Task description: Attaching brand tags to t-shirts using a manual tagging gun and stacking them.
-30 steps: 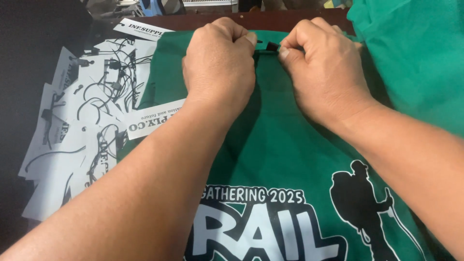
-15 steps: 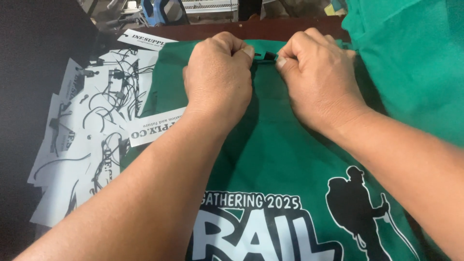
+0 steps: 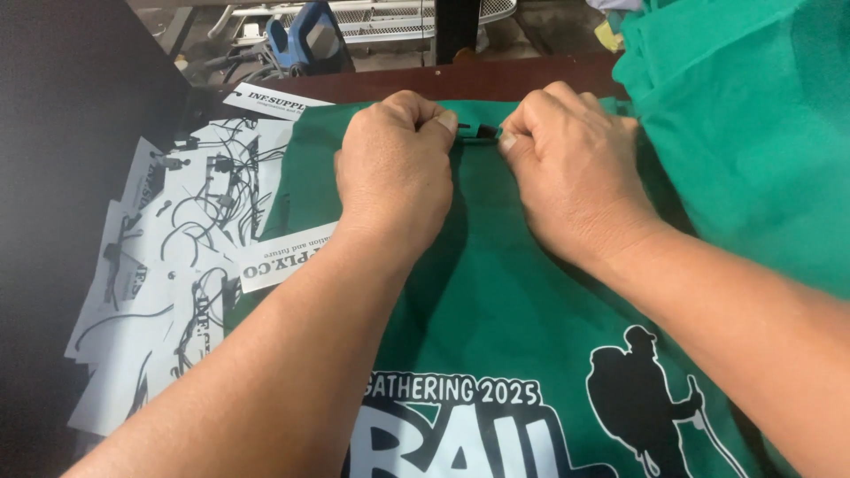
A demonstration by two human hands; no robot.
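A green bag point(image 3: 496, 292) of non-woven fabric is laid flat on the table point(image 3: 460, 81), its top hem towards the far edge. A white lettered print and a black hiker figure point(image 3: 642, 398) are carried on its lower part. The left hand point(image 3: 394, 173) is placed knuckles up on the hem, its fingers point(image 3: 434, 113) curled shut and pinched on the fabric at the hem's middle. The right hand point(image 3: 575, 168) is set just beside it, likewise knuckles up, its fingers point(image 3: 522, 133) curled shut and pinched on the same hem. A small dark piece point(image 3: 482, 133) is seen between the two thumbs at the hem; whether it is a cord end or a clip cannot be told. Both forearms are extended over the bag from the near edge. To the left of the bag, white printed sheets point(image 3: 177, 257) are spread overlapping on the table, and thin black cords point(image 3: 212, 199) with small black fittings are scattered over them. One printed strip is partly covered by the bag's left edge. A heap of green fabric point(image 3: 753, 133) of the same kind is piled at the right, touching the bag. Beyond the table's far edge, a blue object point(image 3: 297, 40) and a metal mesh rack point(image 3: 381, 16) are seen on the floor.
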